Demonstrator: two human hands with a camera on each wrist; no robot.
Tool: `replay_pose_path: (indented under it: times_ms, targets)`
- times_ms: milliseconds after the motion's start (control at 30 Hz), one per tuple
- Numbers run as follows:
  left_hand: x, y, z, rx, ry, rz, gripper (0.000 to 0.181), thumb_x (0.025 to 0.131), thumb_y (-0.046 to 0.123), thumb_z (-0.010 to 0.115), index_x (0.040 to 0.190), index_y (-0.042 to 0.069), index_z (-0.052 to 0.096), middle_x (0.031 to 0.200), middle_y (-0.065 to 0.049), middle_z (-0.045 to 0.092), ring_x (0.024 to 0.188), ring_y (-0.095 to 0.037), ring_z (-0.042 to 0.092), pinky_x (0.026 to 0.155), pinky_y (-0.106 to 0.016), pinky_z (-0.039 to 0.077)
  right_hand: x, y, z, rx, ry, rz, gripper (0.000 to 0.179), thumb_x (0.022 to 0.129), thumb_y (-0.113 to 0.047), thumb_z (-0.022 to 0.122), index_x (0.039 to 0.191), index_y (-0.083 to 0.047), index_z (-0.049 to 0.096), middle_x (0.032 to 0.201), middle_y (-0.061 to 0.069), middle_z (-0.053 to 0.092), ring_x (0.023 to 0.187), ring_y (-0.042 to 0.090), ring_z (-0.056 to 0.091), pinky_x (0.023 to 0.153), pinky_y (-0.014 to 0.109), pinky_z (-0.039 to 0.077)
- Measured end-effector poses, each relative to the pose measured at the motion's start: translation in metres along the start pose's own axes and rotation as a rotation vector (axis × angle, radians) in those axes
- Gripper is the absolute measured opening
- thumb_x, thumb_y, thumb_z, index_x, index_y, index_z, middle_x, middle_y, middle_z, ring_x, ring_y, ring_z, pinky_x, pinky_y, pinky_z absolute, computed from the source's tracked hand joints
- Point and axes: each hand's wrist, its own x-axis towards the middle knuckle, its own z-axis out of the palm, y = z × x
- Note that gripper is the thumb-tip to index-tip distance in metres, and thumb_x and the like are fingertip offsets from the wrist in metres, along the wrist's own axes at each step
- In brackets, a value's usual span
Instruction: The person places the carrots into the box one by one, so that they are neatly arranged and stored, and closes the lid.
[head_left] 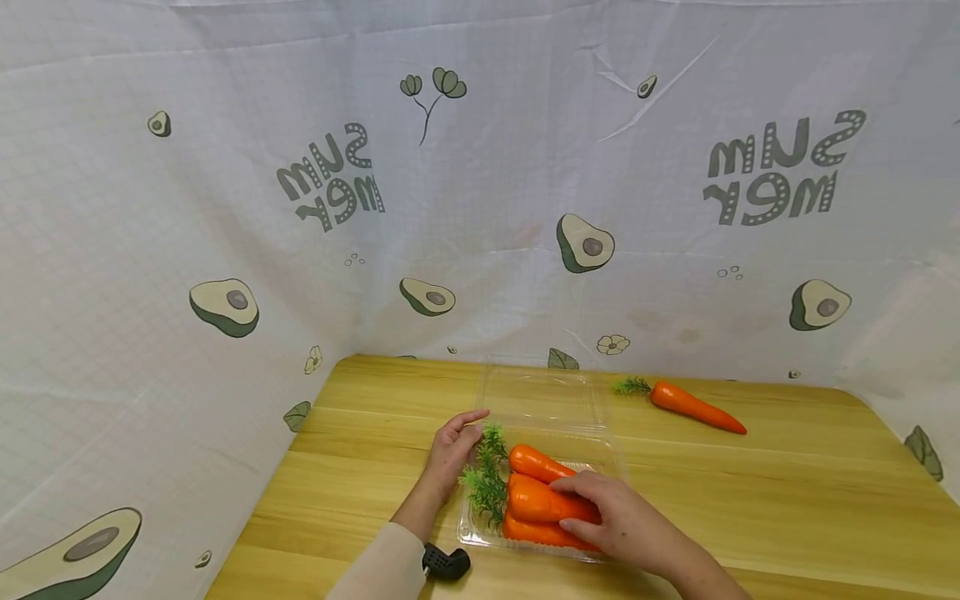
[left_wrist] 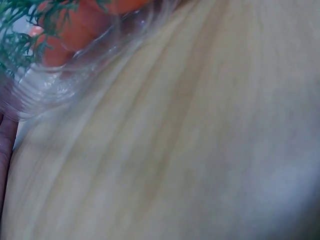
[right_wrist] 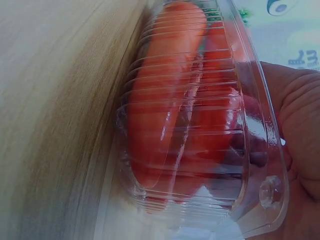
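A clear plastic clamshell box (head_left: 467, 527) holds several orange carrots with feathery green tops (head_left: 489, 492) at its left end. My right hand (head_left: 622, 521) reaches over the box's right side and grips the upper carrot (head_left: 531, 498) between thumb and fingers near its narrow end. One carrot (head_left: 531, 458) lies behind it and another carrot (head_left: 525, 531) in front. Through the ribbed wall in the right wrist view, a carrot (right_wrist: 165, 85) shows. My left hand (head_left: 450, 454) rests at the box's left side, fingers loosely extended by the green tops; the left wrist view shows only its edge.
The transparent lid (head_left: 540, 396) lies folded back behind the box. A single carrot (head_left: 693, 407) with a green top lies on the wooden table (head_left: 787, 500) at back right. A black device (head_left: 448, 564) sits by the left sleeve. Patterned white cloth (head_left: 495, 183) stands behind.
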Motion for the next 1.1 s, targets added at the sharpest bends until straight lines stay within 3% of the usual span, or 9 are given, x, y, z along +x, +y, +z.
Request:
replay_pose_path:
  times_ms: [433,700,967,1100]
  targets:
    - [0.000,-0.001,-0.001,-0.053,-0.029,-0.017,0.042,0.104,0.016,0.054,0.141,-0.004,0.056,0.072,0.010,0.050,0.057,-0.004,0.037,0.058,-0.019,0.035,0.001,0.000,0.000,0.034,-0.021,0.018,0.041,0.092,-0.044,0.074,0.126,-0.023,0.068,0.124,-0.008,0.069,0.111,0.016,0.066,0.094,0.041,0.058]
    - [0.000,-0.001,-0.001,-0.059,-0.027,-0.014,0.040,0.105,0.015,0.053,0.140,-0.003,0.057,0.074,0.010,0.051,0.060,-0.006,0.039,0.058,-0.019,0.036,0.001,0.001,-0.002,0.061,0.009,0.023,0.038,0.092,-0.041,0.075,0.124,-0.022,0.070,0.118,-0.011,0.070,0.103,0.003,0.064,0.089,0.030,0.059]
    - [0.001,-0.002,-0.001,-0.055,-0.026,-0.010,0.040,0.104,0.014,0.053,0.139,-0.004,0.057,0.074,0.009,0.052,0.062,-0.006,0.040,0.059,-0.019,0.037,0.000,0.001,-0.010,0.151,-0.003,0.095,0.038,0.091,-0.043,0.075,0.124,-0.025,0.070,0.123,-0.009,0.069,0.109,0.012,0.067,0.092,0.036,0.059]
    - [0.001,-0.001,-0.002,-0.052,-0.022,-0.013,0.040,0.104,0.015,0.053,0.139,-0.004,0.058,0.074,0.009,0.052,0.062,-0.006,0.041,0.059,-0.019,0.037,-0.002,0.002,-0.014,0.176,0.017,0.102,0.039,0.092,-0.040,0.075,0.125,-0.021,0.070,0.122,-0.007,0.070,0.108,0.013,0.067,0.092,0.035,0.059]
